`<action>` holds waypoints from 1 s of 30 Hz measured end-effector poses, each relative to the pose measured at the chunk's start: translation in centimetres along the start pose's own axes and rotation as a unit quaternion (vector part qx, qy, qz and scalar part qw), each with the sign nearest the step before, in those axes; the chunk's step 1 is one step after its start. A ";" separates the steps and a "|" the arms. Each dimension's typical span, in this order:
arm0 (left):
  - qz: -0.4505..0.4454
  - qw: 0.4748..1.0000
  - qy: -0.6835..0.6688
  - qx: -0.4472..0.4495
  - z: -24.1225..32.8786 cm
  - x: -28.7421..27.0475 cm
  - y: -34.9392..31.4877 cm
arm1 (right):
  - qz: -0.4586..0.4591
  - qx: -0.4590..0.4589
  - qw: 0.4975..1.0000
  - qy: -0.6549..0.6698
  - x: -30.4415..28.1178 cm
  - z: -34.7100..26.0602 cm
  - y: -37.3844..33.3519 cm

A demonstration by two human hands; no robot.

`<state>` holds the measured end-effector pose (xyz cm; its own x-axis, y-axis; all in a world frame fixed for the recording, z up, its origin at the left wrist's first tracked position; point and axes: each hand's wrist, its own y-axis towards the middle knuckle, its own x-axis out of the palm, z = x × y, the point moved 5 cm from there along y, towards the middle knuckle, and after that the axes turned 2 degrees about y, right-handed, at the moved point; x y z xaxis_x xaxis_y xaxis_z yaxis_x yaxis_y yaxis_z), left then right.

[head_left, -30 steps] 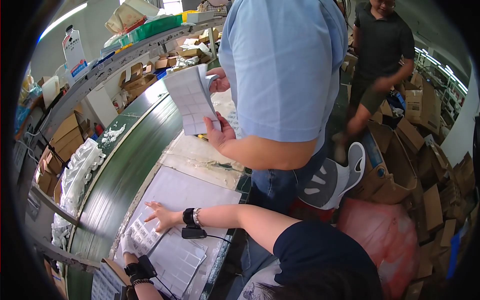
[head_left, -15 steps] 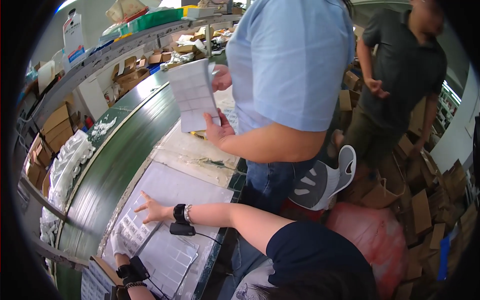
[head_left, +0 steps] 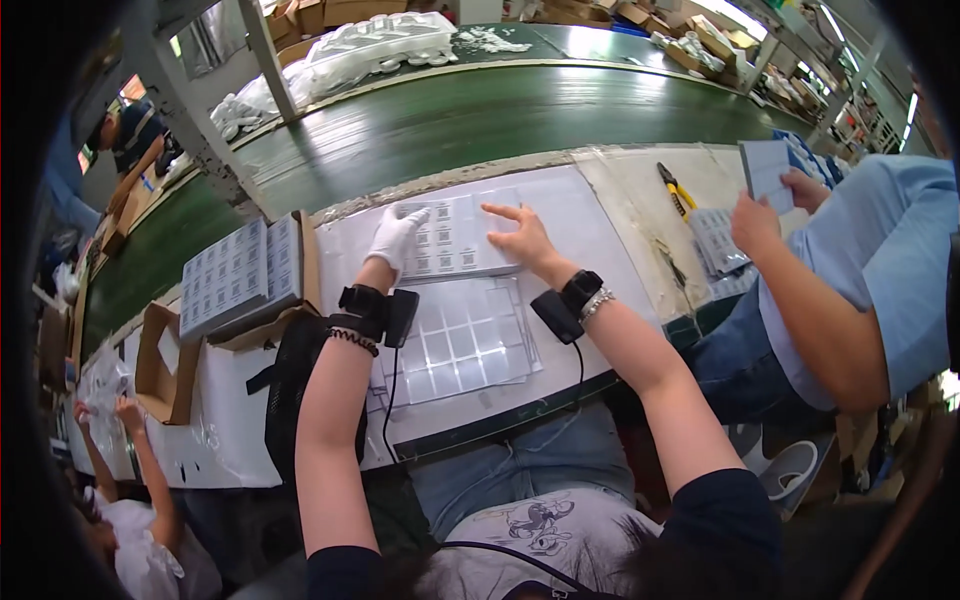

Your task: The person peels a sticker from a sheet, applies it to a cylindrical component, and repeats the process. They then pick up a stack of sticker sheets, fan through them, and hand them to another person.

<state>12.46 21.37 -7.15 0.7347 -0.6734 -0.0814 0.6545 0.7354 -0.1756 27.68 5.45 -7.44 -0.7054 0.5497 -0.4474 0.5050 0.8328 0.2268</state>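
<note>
A stack of white label sheets (head_left: 455,245) printed with small black square codes lies flat in front of me. My left hand (head_left: 396,238), in a white glove, rests at the stack's left edge with its fingers stretched over it. My bare right hand (head_left: 524,240) is at the right side, fingers spread, holding nothing. I cannot tell whether its fingertips touch the top sheet. Just nearer to me lie glossy, pale sheets marked with a grid (head_left: 455,345), slightly fanned at the right edge.
More code-printed sheets (head_left: 225,275) stand in an open carton to the left, beside another small carton (head_left: 165,365). A green conveyor belt (head_left: 450,120) runs behind the table. Yellow-handled pliers (head_left: 676,190) lie to the right, near a co-worker's hands (head_left: 760,222) holding sheets.
My view has swung left, bringing the sheets and both hands to the middle. Both hands remain at the printed sheets, the right one still spread.
</note>
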 end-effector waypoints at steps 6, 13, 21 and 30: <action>0.166 0.871 0.404 0.227 3.6 2.3 -3.5 | 0.090 -0.080 0.992 -0.031 -0.5 -2.0 -0.7; 0.149 0.822 0.439 0.330 5.3 8.2 -4.5 | 0.142 -0.180 0.973 -0.006 -0.2 -5.3 -2.2; 0.215 0.741 0.504 0.388 5.5 5.1 -3.5 | 0.156 -0.187 0.970 0.002 -0.4 -6.1 -4.1; 0.164 0.875 0.294 0.348 11.8 3.6 -4.9 | 0.217 -0.331 0.918 0.016 -1.2 -8.1 -6.1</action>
<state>13.98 16.22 4.98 0.8183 -0.1897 -0.5427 0.5266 0.6259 0.5753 21.41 0.25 -1.25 -0.5293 0.8317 -0.1674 0.3358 0.3866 0.8589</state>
